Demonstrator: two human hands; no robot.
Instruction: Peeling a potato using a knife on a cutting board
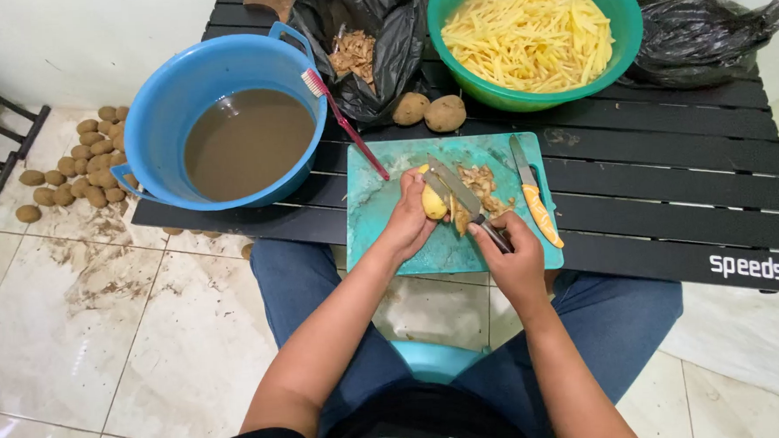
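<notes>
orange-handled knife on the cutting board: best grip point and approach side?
Take the orange-handled knife by its orange handle, the end nearest the person, coming from above on the right side. It lies flat along the right edge of the teal cutting board with the blade pointing away, and the right hand is nearest; that grip probably keeps fingers off the blade.

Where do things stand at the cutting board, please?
Left hand grips potato, half peeled. Right hand grips peeler, blade on potato. Peels and orange knife lie on board beside.
</notes>
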